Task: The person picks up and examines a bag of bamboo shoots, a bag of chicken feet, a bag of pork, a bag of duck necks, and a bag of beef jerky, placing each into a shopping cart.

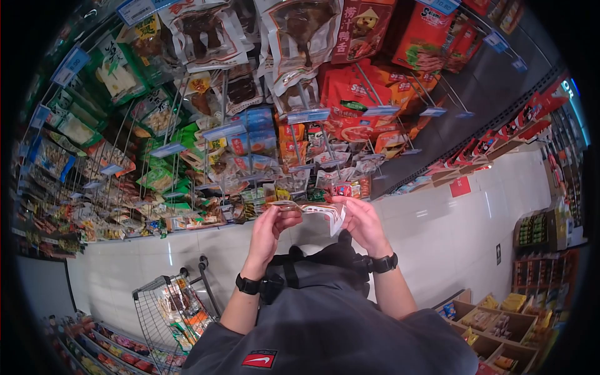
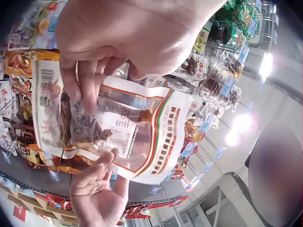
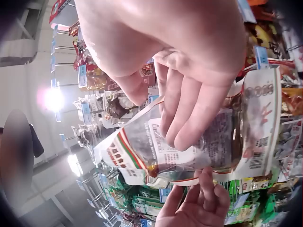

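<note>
Between the two hands is a white-edged, partly clear food package [image 1: 325,210], with a printed label, a barcode and dark contents showing in the left wrist view [image 2: 109,123]. The left hand [image 1: 270,230] holds one end, its fingers bent over the package. At the other end the right hand [image 1: 364,226] grips it, fingers lying across the label side in the right wrist view [image 3: 189,94]. Both hands are in front of the torso, and the package is tilted nearly edge-on to the head camera.
Hanging snack packs [image 1: 356,106] on metal hooks with price tags fill the rack ahead. A wire shopping cart [image 1: 150,312] holding packages stands on the pale floor [image 1: 425,250] at the lower left. Wooden bins [image 1: 519,325] of goods are at the lower right.
</note>
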Motion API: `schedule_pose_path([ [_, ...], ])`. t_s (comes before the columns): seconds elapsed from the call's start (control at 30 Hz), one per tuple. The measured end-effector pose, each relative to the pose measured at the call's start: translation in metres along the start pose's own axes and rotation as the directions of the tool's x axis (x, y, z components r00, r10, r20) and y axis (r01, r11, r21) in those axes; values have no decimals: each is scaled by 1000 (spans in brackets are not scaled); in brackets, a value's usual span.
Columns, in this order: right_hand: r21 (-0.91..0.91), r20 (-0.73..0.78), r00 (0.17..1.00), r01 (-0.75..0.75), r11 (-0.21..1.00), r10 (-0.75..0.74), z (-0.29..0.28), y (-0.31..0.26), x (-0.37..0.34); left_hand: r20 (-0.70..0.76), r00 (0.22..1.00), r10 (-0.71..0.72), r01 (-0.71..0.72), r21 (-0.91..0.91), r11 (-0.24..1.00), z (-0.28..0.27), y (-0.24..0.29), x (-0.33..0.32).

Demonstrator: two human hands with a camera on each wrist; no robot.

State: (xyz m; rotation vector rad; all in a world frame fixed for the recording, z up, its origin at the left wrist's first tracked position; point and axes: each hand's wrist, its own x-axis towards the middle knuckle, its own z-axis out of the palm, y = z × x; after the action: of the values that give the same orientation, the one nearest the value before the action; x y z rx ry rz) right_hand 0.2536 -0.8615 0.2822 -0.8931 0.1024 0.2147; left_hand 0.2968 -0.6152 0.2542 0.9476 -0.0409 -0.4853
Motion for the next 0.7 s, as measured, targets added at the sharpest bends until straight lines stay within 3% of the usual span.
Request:
schedule_pose_path([
  [0.2, 60, -8, 999, -32, 998, 33, -4, 2, 4, -48, 997, -66, 70, 88, 994, 1, -7, 4],
  [0.43, 70, -85, 991, -99, 993, 105, -13, 1, 12, -70, 996, -50, 56, 93, 994, 7, -8, 7],
  [0.6, 57, -97, 990, -98, 994, 104, -36, 3, 20, -113, 992, -56, 56, -11, 998, 10, -14, 15],
  [0.7, -5, -80, 989, -128, 992, 127, -42, -7, 21, -120, 990, -72, 80, 63, 995, 19, -16, 17],
])
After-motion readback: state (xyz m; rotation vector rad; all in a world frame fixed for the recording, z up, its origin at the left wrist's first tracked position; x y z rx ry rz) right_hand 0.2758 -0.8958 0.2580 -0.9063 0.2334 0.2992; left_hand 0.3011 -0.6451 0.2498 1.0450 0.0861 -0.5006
